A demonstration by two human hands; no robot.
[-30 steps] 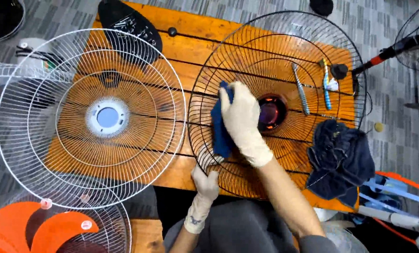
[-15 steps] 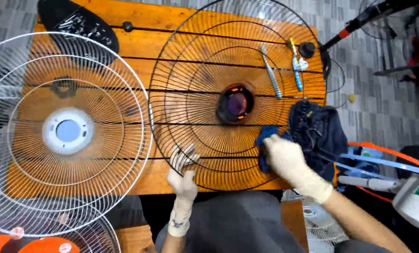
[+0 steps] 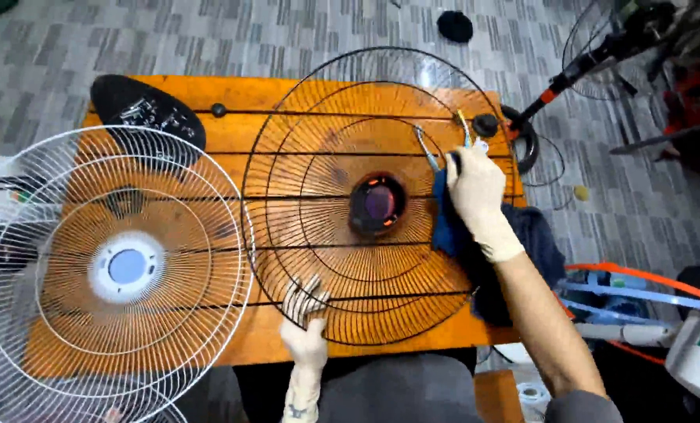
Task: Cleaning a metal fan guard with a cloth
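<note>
The black fan guard point(image 3: 350, 196) is seen lying flat on the orange worktop point(image 3: 272, 94), its dark hub near the centre. At the guard's near rim, the gloved left hand point(image 3: 303, 321) is stretched forward, its grip closed around the wires. At the guard's right rim, the gloved right hand point(image 3: 477, 196) is extended with the forearm straight, its grip closed on a blue cloth point(image 3: 444, 223) pressed against the wires. A white fan guard point(image 3: 107, 266) is noted just left of the black guard. A dark cloth point(image 3: 534, 235) lies beside its right rim.
</note>
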